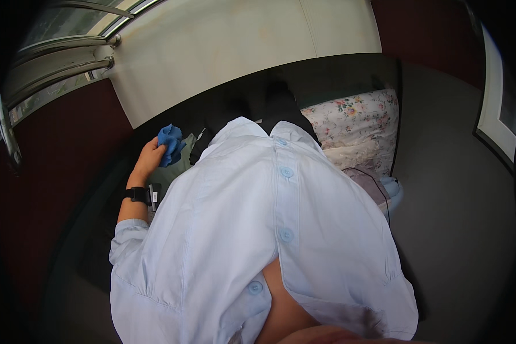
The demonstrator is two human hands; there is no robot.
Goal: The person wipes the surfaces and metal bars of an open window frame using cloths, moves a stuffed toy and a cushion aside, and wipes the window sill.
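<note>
My left hand [148, 157] is out to the left of my body, with the fingers and thumb pinching a crumpled blue cloth [170, 145]. On that wrist sits a black strap [136, 194] with a small dark device bearing a pale label. My right hand is out of view. A light blue buttoned shirt [232, 193] fills the middle and hides much of what lies below. Past its right side lies a white fabric with a floral print [357, 112]. A cream lacy cloth [352, 150] and a greyish-purple cloth [367, 182] rest against it.
Curved metal rails [64, 70] run by a window at the upper left. Dark red panels [69, 159] stand below them. Ahead is a pale wall [241, 51]. A white frame [496, 116] edges the right side, above a dark grey surface [451, 172].
</note>
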